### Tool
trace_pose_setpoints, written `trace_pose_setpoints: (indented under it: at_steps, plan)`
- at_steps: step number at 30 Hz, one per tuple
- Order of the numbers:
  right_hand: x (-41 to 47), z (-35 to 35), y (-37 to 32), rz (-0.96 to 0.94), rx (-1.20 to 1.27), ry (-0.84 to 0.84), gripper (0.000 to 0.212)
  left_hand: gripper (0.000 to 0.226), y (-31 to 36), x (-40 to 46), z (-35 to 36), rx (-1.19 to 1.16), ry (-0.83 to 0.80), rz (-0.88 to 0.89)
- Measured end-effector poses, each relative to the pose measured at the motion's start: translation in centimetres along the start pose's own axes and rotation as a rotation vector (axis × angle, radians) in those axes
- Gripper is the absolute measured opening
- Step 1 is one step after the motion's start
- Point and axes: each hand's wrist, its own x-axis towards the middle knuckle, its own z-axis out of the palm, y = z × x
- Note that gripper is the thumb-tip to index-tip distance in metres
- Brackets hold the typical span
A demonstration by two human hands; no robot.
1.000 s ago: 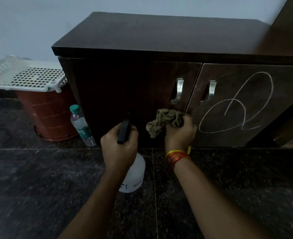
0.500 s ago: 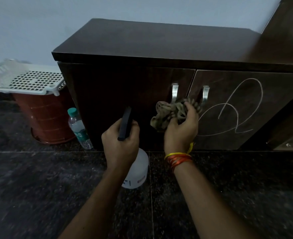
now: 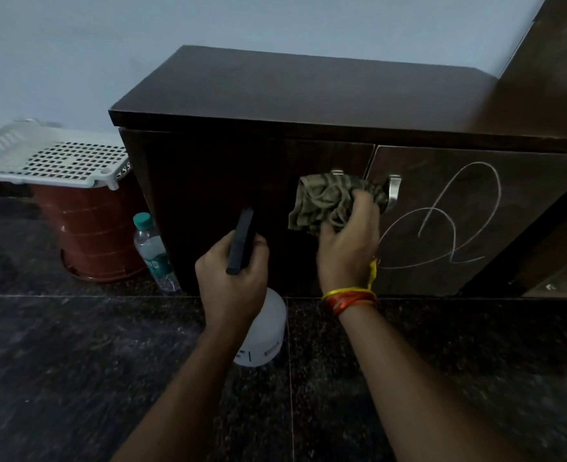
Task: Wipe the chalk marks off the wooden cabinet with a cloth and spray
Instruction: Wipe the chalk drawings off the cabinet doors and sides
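While the dark wooden cabinet [image 3: 308,95] stood against the wall, a white perforated basket lid [image 3: 55,158] lay at about nine o'clock on top of a red bucket [image 3: 92,235], and a clear water bottle [image 3: 153,251] with a green cap stood on the floor just beside the cabinet's left corner. Nearer the middle, the left hand [image 3: 232,281] was curled round the black head of the spray bottle [image 3: 263,331], whose white body hung below the fist above the dark stone floor [image 3: 58,378]. At about one o'clock from it, the right hand [image 3: 348,245] gripped a bunched olive cloth [image 3: 328,205] against the left door, over its metal handle, with coloured threads [image 3: 350,298] tied at the wrist. Further toward three o'clock, the chalk marks [image 3: 448,221] looped white and whole across the right door, beside the other handle [image 3: 393,191]. The risk, as I judge it, was that the cloth could snag on a handle and slip from the fingers, or that a dry pass would only smear the chalk; the nozzle's aim could not be told, so the spray might miss the marks.
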Motion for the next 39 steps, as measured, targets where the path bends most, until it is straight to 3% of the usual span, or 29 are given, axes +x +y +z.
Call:
trace_pose_setpoints:
  at_steps: [8,14,18,21,24,30,35,39]
  plan:
    - [4.4,-0.9,-3.5,-0.115,0.029,0.122,0.030,0.037,0.0,-0.1,0.6,0.001,-0.014,0.047]
    - [2.4,-0.3,-1.8,-0.333,-0.330,-0.092,0.036,0.038,-0.3,-0.2,1.1,0.018,-0.025,0.060]
    - [3.9,-0.4,-1.9,-0.449,-0.242,-0.047,0.042,0.040,-0.6,0.0,1.6,0.030,-0.028,0.069]
    - [4.2,-0.8,-1.0,-0.383,-0.116,0.004,0.044,0.039,-0.8,0.2,1.7,0.027,-0.028,0.063]
    - [2.8,-0.7,0.2,-0.257,-0.013,0.090,0.037,0.038,-0.9,0.1,1.5,0.012,-0.028,0.053]
    - [-0.2,0.9,3.4,-0.097,0.103,0.097,0.014,0.039,-1.3,-0.1,0.9,0.000,-0.032,0.026]
    - [-4.2,3.1,7.5,-0.029,-0.022,-0.023,0.006,0.040,-1.5,0.1,0.1,-0.010,-0.020,0.014]
    - [-6.7,4.9,10.6,0.130,-0.121,-0.133,0.018,0.038,-1.8,0.0,-0.4,0.011,-0.014,0.002]
